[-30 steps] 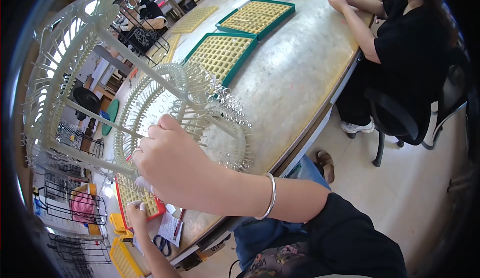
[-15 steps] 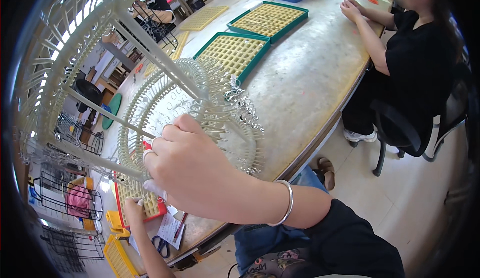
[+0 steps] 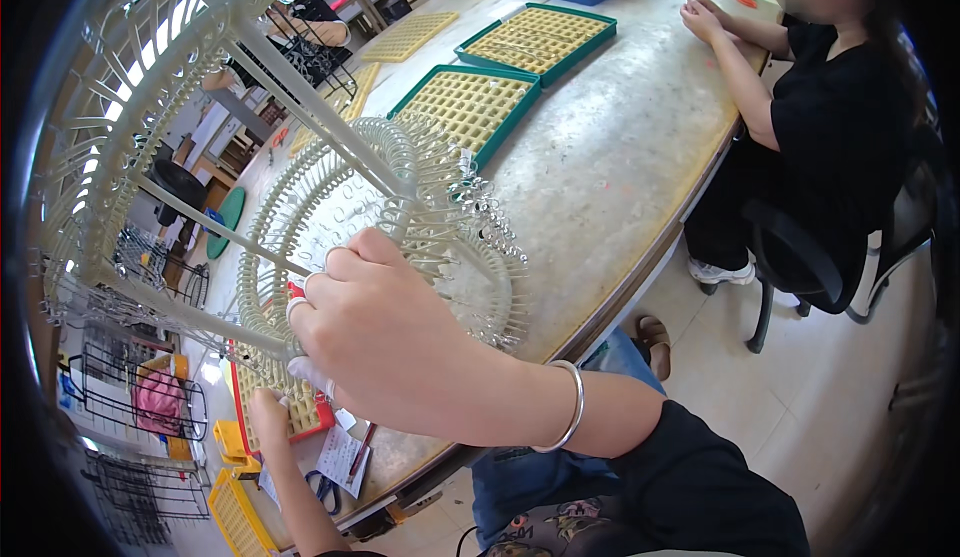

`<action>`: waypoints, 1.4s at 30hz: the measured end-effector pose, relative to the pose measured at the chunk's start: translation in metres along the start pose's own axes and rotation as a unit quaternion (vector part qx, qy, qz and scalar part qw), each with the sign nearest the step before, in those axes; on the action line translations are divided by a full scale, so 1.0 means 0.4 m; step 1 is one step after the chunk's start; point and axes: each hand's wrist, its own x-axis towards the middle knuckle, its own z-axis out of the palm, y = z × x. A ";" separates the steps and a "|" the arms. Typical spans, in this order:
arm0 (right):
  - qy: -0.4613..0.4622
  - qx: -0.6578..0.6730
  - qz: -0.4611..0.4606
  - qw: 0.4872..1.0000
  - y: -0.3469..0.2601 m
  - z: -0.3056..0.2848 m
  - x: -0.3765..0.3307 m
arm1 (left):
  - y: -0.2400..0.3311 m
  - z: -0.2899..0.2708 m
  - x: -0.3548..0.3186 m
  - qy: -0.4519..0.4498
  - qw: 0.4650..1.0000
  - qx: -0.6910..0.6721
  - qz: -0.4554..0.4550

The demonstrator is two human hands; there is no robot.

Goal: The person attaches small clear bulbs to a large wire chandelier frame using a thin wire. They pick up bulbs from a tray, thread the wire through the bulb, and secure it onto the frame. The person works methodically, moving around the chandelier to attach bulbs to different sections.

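My right hand [image 3: 375,332] is closed in front of the pale wire rack [image 3: 330,127], its fingers curled and pointing away. Whatever it grips is hidden behind the knuckles. White covers wrap some fingertips, and a silver bangle circles the wrist. Small metal ring-shaped pieces [image 3: 495,219] dangle in clusters from the rack's prongs. Lower left, my left hand [image 3: 268,417] is at a red tray [image 3: 325,413] with a yellow gridded insert. Its fingers are drawn together, and I cannot make out anything between them. The rack partly covers this tray.
Two green trays [image 3: 540,79] with yellow grids lie farther along the metal-topped table [image 3: 610,187]. A written paper [image 3: 343,462] and a pen lie near the front edge. A yellow basket [image 3: 238,517] is lower left. Another person [image 3: 830,107] sits at the right side, hands together on the table.
My left hand has shifted slightly and turned a little at the red tray. My right hand stays almost in the same place at the rack.
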 end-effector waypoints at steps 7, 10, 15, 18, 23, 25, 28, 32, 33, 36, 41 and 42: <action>0.001 0.005 -0.003 1.000 0.000 -0.005 0.002 | -0.020 0.015 -0.021 0.062 0.994 0.058 0.072; -0.017 0.006 -0.004 1.000 0.006 -0.009 0.005 | -0.039 0.046 -0.013 0.055 0.991 0.068 0.097; 0.007 -0.016 -0.047 0.999 0.009 0.029 0.005 | -0.192 0.119 -0.007 -0.062 0.998 0.008 0.003; -0.066 -0.057 0.009 0.996 -0.028 -0.007 0.019 | -0.105 0.014 0.032 -0.139 0.984 -0.102 -0.044; -0.090 -0.070 0.018 0.993 -0.058 -0.018 0.029 | -0.149 -0.100 0.014 0.011 0.977 -0.196 -0.085; -0.093 -0.040 0.038 0.994 -0.064 -0.015 0.030 | -0.158 -0.102 -0.001 -0.020 0.979 -0.195 -0.060; -0.086 0.063 0.076 0.991 -0.054 -0.018 0.031 | -0.137 -0.087 -0.017 -0.070 0.966 -0.241 -0.054; 0.001 0.098 0.072 0.993 -0.049 -0.050 0.031 | -0.154 -0.004 -0.018 -0.064 0.966 -0.247 -0.041; 0.064 0.046 0.020 0.997 -0.045 -0.057 0.018 | -0.163 0.018 -0.011 -0.052 0.967 -0.247 -0.030; 0.169 -0.035 0.037 0.984 -0.082 -0.097 -0.086 | -0.146 0.045 0.021 -0.070 0.965 -0.248 -0.050; 0.187 0.074 0.137 0.970 -0.111 -0.087 -0.300 | -0.168 0.097 0.052 -0.085 0.955 -0.284 -0.006; 0.173 0.092 0.167 0.966 -0.117 -0.076 -0.317 | -0.182 0.076 0.059 -0.112 0.962 -0.245 0.039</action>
